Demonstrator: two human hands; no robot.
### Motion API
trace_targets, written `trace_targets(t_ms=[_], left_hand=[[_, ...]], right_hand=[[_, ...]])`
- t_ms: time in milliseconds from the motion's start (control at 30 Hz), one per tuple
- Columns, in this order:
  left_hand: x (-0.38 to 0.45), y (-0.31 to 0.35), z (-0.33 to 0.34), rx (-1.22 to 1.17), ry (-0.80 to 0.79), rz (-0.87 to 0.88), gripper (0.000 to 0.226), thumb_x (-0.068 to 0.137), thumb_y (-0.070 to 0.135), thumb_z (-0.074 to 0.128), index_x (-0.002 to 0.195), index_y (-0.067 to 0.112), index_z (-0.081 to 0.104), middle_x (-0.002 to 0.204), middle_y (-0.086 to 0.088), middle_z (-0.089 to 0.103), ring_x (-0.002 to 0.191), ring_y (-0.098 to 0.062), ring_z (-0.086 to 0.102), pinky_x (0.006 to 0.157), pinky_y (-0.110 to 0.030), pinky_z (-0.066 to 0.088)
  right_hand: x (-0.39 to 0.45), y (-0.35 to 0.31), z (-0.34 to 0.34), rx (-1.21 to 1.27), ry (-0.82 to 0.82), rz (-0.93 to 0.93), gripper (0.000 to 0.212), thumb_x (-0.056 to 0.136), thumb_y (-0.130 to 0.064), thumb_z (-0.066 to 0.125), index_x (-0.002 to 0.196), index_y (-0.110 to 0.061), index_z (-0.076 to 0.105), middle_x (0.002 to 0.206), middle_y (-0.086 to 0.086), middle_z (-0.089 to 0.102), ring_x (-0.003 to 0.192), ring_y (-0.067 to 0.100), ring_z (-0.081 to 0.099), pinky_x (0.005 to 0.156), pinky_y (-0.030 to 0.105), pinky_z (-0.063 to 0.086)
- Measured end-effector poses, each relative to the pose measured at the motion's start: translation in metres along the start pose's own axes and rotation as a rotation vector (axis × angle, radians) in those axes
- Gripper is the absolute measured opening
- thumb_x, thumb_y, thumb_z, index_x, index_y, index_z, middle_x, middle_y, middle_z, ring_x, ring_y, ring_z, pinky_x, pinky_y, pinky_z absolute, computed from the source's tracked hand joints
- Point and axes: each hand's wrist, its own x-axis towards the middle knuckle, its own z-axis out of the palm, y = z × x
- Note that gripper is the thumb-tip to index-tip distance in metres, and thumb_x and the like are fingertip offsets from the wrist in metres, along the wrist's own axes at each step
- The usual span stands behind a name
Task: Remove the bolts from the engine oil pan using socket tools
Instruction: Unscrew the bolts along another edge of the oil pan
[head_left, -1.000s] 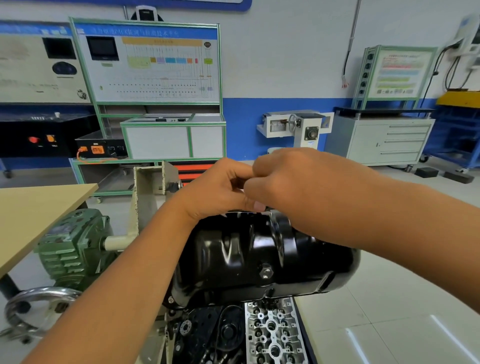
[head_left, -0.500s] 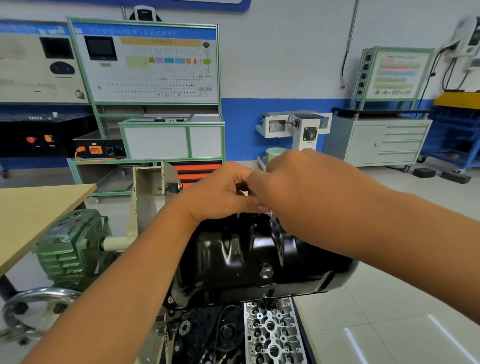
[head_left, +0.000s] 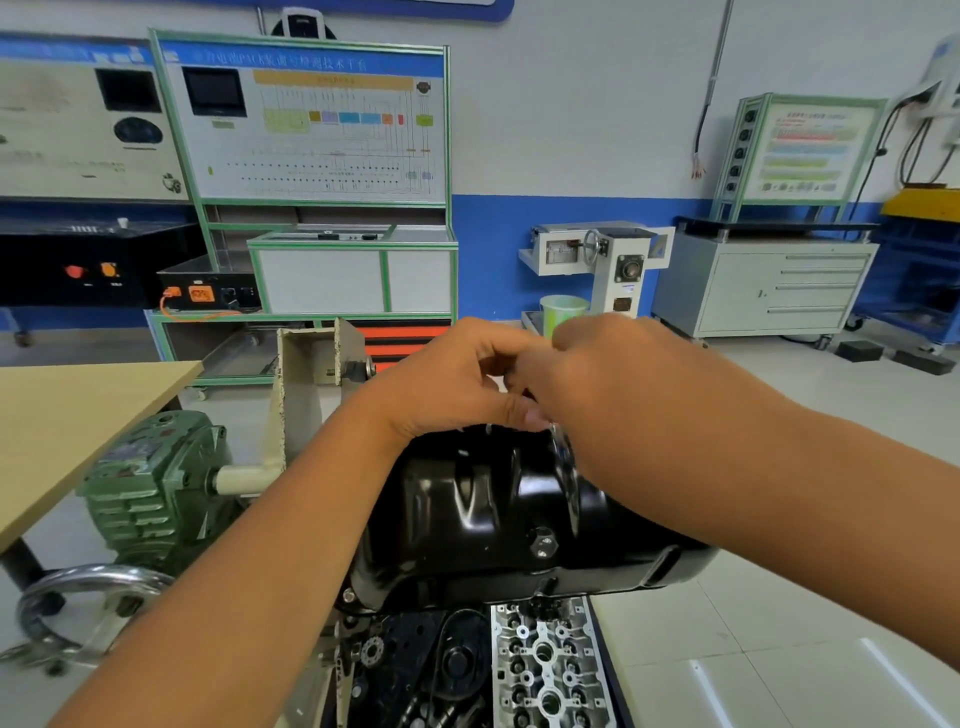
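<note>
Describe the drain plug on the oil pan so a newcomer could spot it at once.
Find the glossy black oil pan on the upturned engine, just under the two hands. On its near face, low and right of centre, sits the drain plug: one dark hex-headed bolt standing out from smooth painted metal.

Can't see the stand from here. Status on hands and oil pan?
Left hand and right hand together above the black oil pan, fingers curled; what they hold is hidden. Pan seated on engine. Nothing blocking.

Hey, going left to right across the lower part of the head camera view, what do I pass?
Chrome handwheel → green gearbox → black oil pan → white floor tiles.
</note>
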Motion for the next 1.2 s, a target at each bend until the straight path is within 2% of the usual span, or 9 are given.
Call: trace_targets(t_ms=[100,200,300,433,633,767,900,1033,1200], left_hand=[[0.001,-0.001,0.001,-0.005,-0.081,-0.014,0.052,0.079,0.003,0.064,0.078,0.055,0.072,0.069,0.033,0.064,0.067,0.016,0.058,0.065,-0.001,0.042],[0.002,-0.01,0.001,0.061,-0.028,0.009,0.053,0.081,0.0,0.077,0.08,0.052,0.073,0.071,0.028,0.067,0.067,0.011,0.059,0.064,-0.007,0.044],[0.008,-0.014,0.005,0.156,0.022,-0.01,0.022,0.076,0.018,0.087,0.092,0.032,0.08,0.083,0.009,0.076,0.074,-0.011,0.069,0.067,-0.029,0.055],[0.01,-0.028,-0.024,0.143,-0.012,-0.149,0.032,0.075,0.021,0.088,0.099,0.039,0.077,0.092,0.009,0.078,0.081,-0.015,0.072,0.077,-0.028,0.06],[0.026,-0.093,-0.055,0.379,0.12,-0.519,0.016,0.099,0.016,0.064,0.087,0.016,0.075,0.083,-0.004,0.077,0.074,-0.015,0.071,0.071,-0.038,0.06],[0.03,-0.108,-0.04,0.304,-0.07,-0.52,0.021,0.103,0.026,0.06,0.096,0.017,0.079,0.093,0.0,0.078,0.089,-0.015,0.071,0.082,-0.032,0.057],[0.025,-0.113,-0.041,0.251,-0.16,-0.489,0.022,0.101,0.03,0.063,0.103,0.016,0.08,0.096,0.008,0.076,0.088,-0.009,0.065,0.084,-0.029,0.049],[0.023,-0.111,-0.044,0.213,-0.221,-0.503,0.025,0.104,0.032,0.058,0.109,0.019,0.078,0.105,0.007,0.075,0.101,-0.011,0.066,0.097,-0.033,0.048],[0.027,-0.11,-0.043,0.19,-0.265,-0.533,0.024,0.104,0.021,0.057,0.12,0.018,0.075,0.108,0.014,0.07,0.102,0.001,0.06,0.09,-0.021,0.043]], right_hand=[[-0.004,0.003,-0.004,0.02,-0.021,-0.007,0.012,0.085,-0.011,0.051,0.074,-0.016,0.053,0.063,-0.003,0.038,0.044,0.01,0.026,0.04,0.025,0.021],[-0.006,0.007,-0.006,-0.122,-0.03,0.011,0.007,0.092,-0.024,0.064,0.09,-0.021,0.058,0.071,-0.003,0.044,0.056,0.024,0.048,0.049,0.031,0.036],[-0.003,0.008,0.002,-0.033,0.044,0.26,0.043,0.102,-0.051,0.045,0.07,-0.022,0.04,0.062,-0.006,0.038,0.055,0.018,0.045,0.046,0.026,0.028],[-0.004,-0.006,0.025,-0.091,0.123,0.352,0.045,0.1,-0.029,0.06,0.068,-0.021,0.029,0.061,-0.002,0.029,0.052,0.012,0.024,0.044,0.026,0.018],[-0.022,-0.009,0.036,-0.023,0.115,0.201,0.022,0.07,0.008,0.075,0.079,-0.009,0.064,0.075,0.005,0.057,0.06,0.03,0.051,0.05,0.038,0.049],[-0.017,0.003,0.043,0.111,0.279,0.451,0.027,0.101,-0.031,0.047,0.101,-0.011,0.065,0.087,0.01,0.064,0.084,0.033,0.063,0.071,0.042,0.053],[-0.004,0.013,0.051,0.01,0.142,0.728,0.041,0.099,-0.053,0.052,0.086,-0.015,0.061,0.081,0.008,0.062,0.078,0.026,0.059,0.058,0.032,0.042],[-0.001,0.009,0.052,0.023,0.273,0.581,0.021,0.088,-0.036,0.074,0.076,-0.021,0.069,0.068,-0.004,0.063,0.066,0.013,0.055,0.055,0.017,0.036],[-0.002,0.007,0.049,-0.042,0.309,0.124,0.013,0.088,-0.012,0.078,0.079,-0.008,0.069,0.079,0.006,0.062,0.071,0.027,0.06,0.062,0.039,0.052]])
